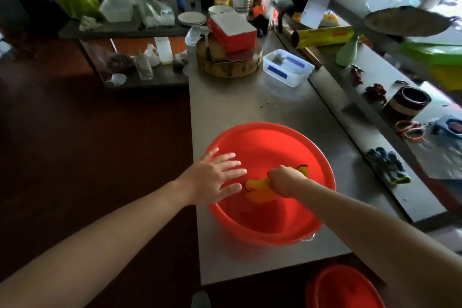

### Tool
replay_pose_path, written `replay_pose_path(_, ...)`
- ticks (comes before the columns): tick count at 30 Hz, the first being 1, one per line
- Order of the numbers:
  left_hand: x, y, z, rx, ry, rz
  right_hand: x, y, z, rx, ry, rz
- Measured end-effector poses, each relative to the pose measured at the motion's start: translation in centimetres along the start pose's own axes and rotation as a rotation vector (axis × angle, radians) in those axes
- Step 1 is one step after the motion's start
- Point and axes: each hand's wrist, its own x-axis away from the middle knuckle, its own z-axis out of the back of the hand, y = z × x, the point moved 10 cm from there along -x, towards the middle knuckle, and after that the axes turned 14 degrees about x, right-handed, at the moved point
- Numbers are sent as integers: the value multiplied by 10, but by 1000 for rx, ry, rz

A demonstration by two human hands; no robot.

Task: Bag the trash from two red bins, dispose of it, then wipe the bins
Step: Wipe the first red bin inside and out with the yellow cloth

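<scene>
On the bench (237,107) in front of us, our right hand (285,180) is fisted round the yellow cloth (257,189) inside the red bin (262,142). The cloth runs 8-to-2 o'clock, tail poking toward our left hand (215,177), which is splayed flat on the 9 o'clock rim. Count: one cloth, two bins, with the second bin (332,282) at 5 o'clock, down past the bench edge.

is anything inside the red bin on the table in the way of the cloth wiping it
Nothing visible does. The right hand grips the orange cloth inside the red bin, whose interior looks bare; the left hand is spread over its left rim.
</scene>
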Motion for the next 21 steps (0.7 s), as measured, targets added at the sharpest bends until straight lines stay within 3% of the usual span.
replay_pose_path(5,-29,-46,14,-101,-24,16,-15,-4,5,-56,37,-66)
replay_pose_path(10,-60,-66,9,-12,9,89,-29,-11,-7,-184,80,-149)
replay_pose_path(13,-69,-75,-3,41,3,133,-42,-40,-49,-294,-171,-64)
replay_pose_path(16,-74,-83,-12,97,-4,147,-44,-60,-96,-79,-498,43)
replay_pose_path(21,-72,-86,-19,88,50,144,-68,-63,-109,-79,-491,70)
